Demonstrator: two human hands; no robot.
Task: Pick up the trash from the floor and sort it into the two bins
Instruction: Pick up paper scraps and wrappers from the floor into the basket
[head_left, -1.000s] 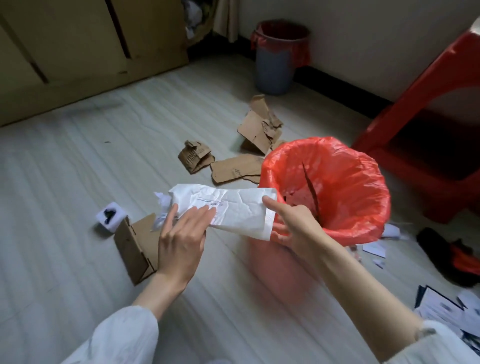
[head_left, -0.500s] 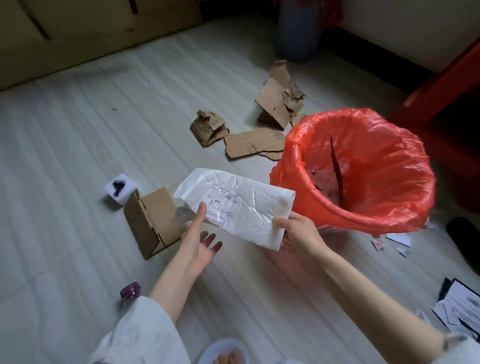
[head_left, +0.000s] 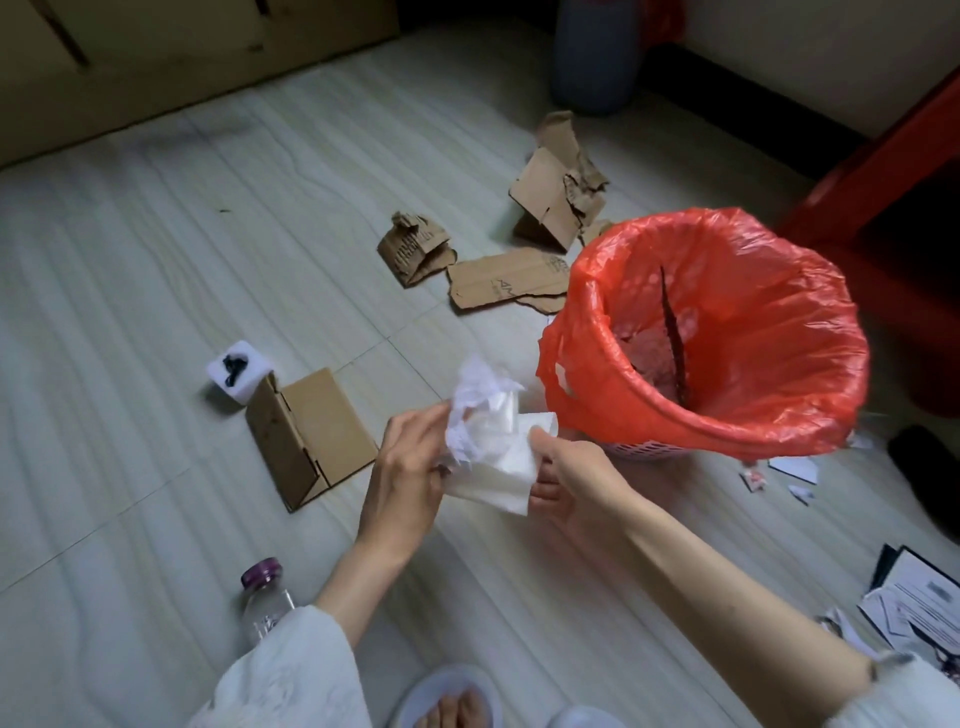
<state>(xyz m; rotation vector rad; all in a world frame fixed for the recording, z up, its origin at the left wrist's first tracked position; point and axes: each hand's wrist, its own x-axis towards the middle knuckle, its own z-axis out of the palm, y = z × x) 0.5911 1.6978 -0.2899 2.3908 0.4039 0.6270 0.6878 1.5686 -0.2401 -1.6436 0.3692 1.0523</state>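
Landmark: round bin lined with a red plastic bag (head_left: 779, 312), standing on the pale floor (head_left: 156, 364).
White bag: crumpled white plastic mailing bag (head_left: 493, 441), up in the air, just beside the near-left side of the red bin, not inside.
Left hand (head_left: 410, 467): fingers curled on the bunched left part of the white bag, squeezing.
Right hand (head_left: 571, 478): thumb and fingers pinching the flat right edge of the white bag.
Step now: looks like scrunching the white bag small before dropping.
Next move: lift up and over the rim of the red bin, then let go with both hands; soft bag may spring open, so a tight squeeze helps.
Other bin: grey-blue bin with a red liner (head_left: 592, 57), far behind the red bin, by the wall.
Still on the floor: folded brown cardboard box (head_left: 311, 431) left of the red bin; three torn brown cardboard pieces (head_left: 509, 283) behind and left; small white foam block with a black shape (head_left: 236, 371) farther left; clear bottle with a purple cap (head_left: 265, 597) near and left; small paper scraps (head_left: 789, 470) near-right of the red bin.
How far along: lots left to sort.
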